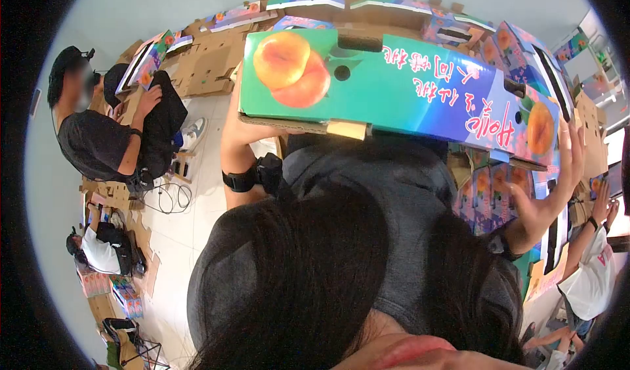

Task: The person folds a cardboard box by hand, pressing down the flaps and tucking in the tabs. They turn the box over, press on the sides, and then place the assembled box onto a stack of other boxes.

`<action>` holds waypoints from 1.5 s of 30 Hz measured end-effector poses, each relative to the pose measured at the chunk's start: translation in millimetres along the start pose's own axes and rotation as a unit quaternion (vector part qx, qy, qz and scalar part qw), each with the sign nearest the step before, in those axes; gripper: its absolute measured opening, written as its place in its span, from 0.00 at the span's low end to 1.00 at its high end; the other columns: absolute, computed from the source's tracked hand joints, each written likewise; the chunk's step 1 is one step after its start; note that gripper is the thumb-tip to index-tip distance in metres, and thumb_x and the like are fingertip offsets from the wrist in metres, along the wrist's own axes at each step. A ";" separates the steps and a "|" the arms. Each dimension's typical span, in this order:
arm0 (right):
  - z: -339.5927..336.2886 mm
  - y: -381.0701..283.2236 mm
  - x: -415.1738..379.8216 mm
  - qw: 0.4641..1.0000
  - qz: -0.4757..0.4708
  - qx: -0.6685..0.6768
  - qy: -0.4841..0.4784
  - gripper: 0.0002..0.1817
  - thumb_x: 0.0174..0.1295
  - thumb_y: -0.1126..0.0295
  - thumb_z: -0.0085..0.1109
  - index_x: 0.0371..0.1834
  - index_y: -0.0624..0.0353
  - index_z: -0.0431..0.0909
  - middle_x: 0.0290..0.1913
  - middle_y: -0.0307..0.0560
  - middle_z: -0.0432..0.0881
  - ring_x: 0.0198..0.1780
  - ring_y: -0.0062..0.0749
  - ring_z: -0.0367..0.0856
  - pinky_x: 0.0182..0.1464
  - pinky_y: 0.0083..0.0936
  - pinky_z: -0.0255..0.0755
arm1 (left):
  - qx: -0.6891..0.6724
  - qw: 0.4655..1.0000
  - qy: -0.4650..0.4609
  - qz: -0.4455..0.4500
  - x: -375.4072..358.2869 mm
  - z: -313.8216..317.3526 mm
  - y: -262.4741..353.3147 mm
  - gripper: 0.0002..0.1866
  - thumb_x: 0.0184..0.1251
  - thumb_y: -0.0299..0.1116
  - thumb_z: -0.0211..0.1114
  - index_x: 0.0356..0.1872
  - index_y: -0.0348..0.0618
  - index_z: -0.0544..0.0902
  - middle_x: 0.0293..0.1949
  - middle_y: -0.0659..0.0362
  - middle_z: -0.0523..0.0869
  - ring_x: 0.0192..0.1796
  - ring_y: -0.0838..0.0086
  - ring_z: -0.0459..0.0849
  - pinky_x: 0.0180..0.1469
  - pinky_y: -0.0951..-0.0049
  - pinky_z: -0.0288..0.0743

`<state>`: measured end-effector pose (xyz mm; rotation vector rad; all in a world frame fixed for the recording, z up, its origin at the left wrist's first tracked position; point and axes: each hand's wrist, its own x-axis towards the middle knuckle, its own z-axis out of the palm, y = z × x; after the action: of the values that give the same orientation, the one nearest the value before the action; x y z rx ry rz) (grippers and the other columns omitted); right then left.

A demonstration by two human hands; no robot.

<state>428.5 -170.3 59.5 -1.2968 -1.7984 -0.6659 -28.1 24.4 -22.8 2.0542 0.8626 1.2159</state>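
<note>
A long cardboard peach box, green, blue and purple with printed peaches, spans the view in front of my chest. Its lettering appears upside down, and cut-outs show along its upper edge. My left forearm reaches up at the box's left end, where the hand is hidden behind the box. My right hand is at the opposite end, fingers stretched out and thumb spread apart, with fingertips right by the box's corner. Brown tape or a cardboard flap sticks out under the box's lower edge.
More printed boxes are stacked behind my right wrist. Flat cardboard lies farther ahead. A seated person in black handles a box at left; other people in white are around. Cables lie on the floor.
</note>
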 end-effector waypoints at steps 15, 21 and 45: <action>51.5 106.6 -89.9 0.852 0.354 0.370 -0.104 0.51 0.40 0.63 0.88 0.70 0.64 0.71 0.71 0.47 0.74 0.67 0.33 0.76 0.69 0.38 0.72 | -0.062 0.998 -0.005 -0.021 3.7 0.3 -3.7 0.59 0.28 0.34 0.92 0.71 0.36 0.72 0.63 0.53 0.83 0.64 0.67 0.82 0.69 0.60 0.74; 64.2 114.3 -89.6 0.986 0.092 0.096 -0.101 0.25 0.43 0.72 0.83 0.46 0.65 0.84 0.49 0.42 0.88 0.53 0.31 0.85 0.61 0.33 0.77 | -0.038 0.999 -0.009 0.003 4.6 3.4 1.4 0.58 0.30 0.30 0.92 0.72 0.36 0.71 0.64 0.54 0.83 0.64 0.66 0.83 0.69 0.60 0.76; 10.3 42.3 3.5 0.939 0.145 0.306 0.065 0.70 0.50 0.27 0.68 0.86 0.61 0.45 0.85 0.61 0.52 0.86 0.52 0.47 0.84 0.51 0.37 | -0.033 0.997 0.069 0.005 11.0 26.7 -1.9 0.57 0.25 0.36 0.96 0.66 0.39 0.76 0.59 0.57 0.87 0.61 0.68 0.85 0.66 0.61 0.78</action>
<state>464.7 -146.2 55.4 -1.0237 -1.4906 -0.0093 -0.5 29.7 -29.4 1.9427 0.8638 1.3857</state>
